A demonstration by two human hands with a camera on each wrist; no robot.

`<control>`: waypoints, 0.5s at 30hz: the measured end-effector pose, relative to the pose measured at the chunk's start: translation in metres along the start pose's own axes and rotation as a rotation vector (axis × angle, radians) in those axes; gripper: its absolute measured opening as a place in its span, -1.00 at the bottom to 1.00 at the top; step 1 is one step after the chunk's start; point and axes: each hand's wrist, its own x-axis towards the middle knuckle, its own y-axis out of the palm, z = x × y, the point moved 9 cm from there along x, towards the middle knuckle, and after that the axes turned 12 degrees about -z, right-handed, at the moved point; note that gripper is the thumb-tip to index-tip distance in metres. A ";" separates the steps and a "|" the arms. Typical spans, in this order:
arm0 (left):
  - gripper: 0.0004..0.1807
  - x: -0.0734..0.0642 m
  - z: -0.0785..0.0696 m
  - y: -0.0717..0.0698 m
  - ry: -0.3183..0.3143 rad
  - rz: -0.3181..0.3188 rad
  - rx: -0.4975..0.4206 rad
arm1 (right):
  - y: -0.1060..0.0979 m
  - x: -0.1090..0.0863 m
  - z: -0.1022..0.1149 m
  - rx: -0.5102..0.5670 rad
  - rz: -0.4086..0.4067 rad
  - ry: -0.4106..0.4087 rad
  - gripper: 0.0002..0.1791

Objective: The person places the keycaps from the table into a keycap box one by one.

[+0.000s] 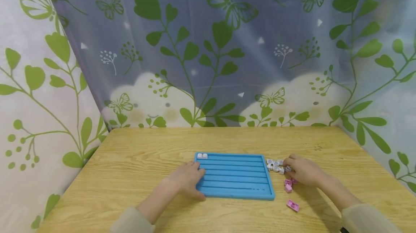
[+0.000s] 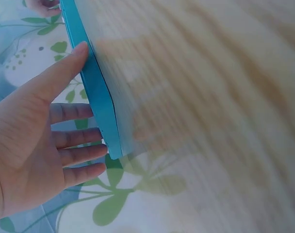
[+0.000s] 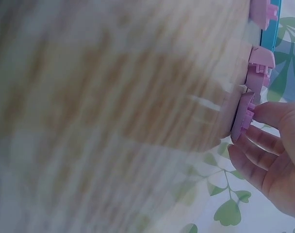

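Observation:
A shallow blue tray (image 1: pixel 234 195) with raised ridges lies on the table, two white keycaps (image 1: pixel 202 156) in its far left corner. My left hand (image 1: pixel 186 178) rests against the tray's left side; in the left wrist view its fingers are fairly straight and the thumb touches the blue edge. My right hand (image 1: pixel 305 171) is right of the tray, fingertips down at a cluster of white keycaps (image 1: pixel 275 168). Whether it pinches one is hidden. Nearer me lie pink keycaps (image 1: pixel 288 188); in the right wrist view a pink keycap (image 3: pixel 243 116) partly covers the fingertips.
A longer pink keycap (image 1: pixel 293 205) lies apart, near the tray's front right corner. The wooden table (image 1: pixel 146 146) ends at a patterned curtain (image 1: pixel 201 63) behind and at both sides.

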 end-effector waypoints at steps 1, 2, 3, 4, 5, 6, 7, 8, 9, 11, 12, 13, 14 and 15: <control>-0.17 0.000 0.000 0.000 0.000 -0.002 0.000 | 0.000 0.000 0.000 0.001 0.001 0.002 -0.84; -0.17 0.000 0.000 0.000 -0.001 -0.003 -0.004 | 0.000 0.000 0.000 0.004 0.003 0.006 -0.84; -0.18 0.000 0.000 -0.001 -0.003 -0.004 -0.010 | 0.000 0.000 -0.001 0.009 0.004 0.010 -0.84; -0.17 0.000 0.000 -0.001 -0.004 -0.004 -0.014 | 0.000 0.000 -0.001 0.013 0.004 0.014 -0.84; -0.17 -0.001 0.000 -0.001 -0.006 -0.006 -0.017 | 0.000 0.000 -0.001 0.018 0.006 0.019 -0.84; -0.17 -0.001 0.000 -0.001 -0.007 -0.006 -0.018 | 0.001 0.000 -0.002 0.024 0.009 0.024 -0.84; -0.18 -0.001 0.000 -0.001 -0.010 -0.007 -0.022 | 0.001 0.000 -0.002 0.030 0.012 0.029 -0.83; -0.18 -0.001 0.000 -0.001 -0.013 -0.007 -0.025 | 0.001 0.000 -0.002 0.035 0.014 0.034 -0.83; -0.18 -0.001 0.000 -0.001 -0.015 -0.007 -0.029 | 0.001 -0.001 -0.002 0.039 0.017 0.039 -0.82; -0.18 -0.001 0.000 0.000 -0.022 -0.003 -0.038 | 0.002 -0.001 -0.002 0.047 0.024 0.047 -0.81; -0.18 -0.001 0.000 0.000 -0.026 -0.001 -0.045 | 0.002 -0.001 -0.002 0.048 0.026 0.050 -0.80; -0.18 -0.001 0.001 0.000 -0.031 0.002 -0.054 | 0.001 -0.001 -0.002 0.050 0.027 0.053 -0.80; -0.18 -0.001 0.001 0.001 -0.036 0.006 -0.061 | 0.001 -0.001 -0.002 0.052 0.027 0.055 -0.80; -0.17 -0.001 0.001 0.001 -0.041 0.010 -0.068 | 0.001 -0.001 -0.002 0.055 0.029 0.058 -0.80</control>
